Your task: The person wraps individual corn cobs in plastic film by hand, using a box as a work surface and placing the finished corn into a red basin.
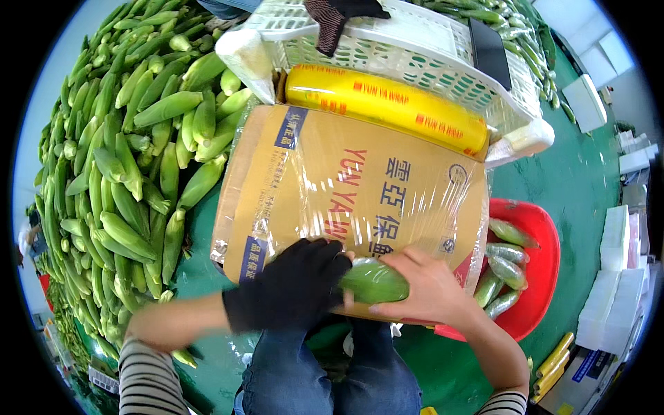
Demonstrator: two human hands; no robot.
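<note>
Between my two hands, at the near edge of a cardboard box, lies an ear of corn [376, 281] in its green husk, with a sheen like clear film over it. My left hand [290, 285], in a black fingerless-looking glove, grips its left end and is slightly blurred. My bare right hand [425, 285] curls around its right end. Clear plastic film covers the top of the cardboard box [311, 192], which bears printing. Along the box's far side lies a yellow roll of cling film [386, 106].
A large heap of husked-on corn [129, 155] covers the floor at left. Right of the box, a red tub [542, 270] holds several wrapped ears. Beyond the roll stands a white plastic crate [415, 57] with a dark glove [337, 21] and a black flat device [489, 54] on it.
</note>
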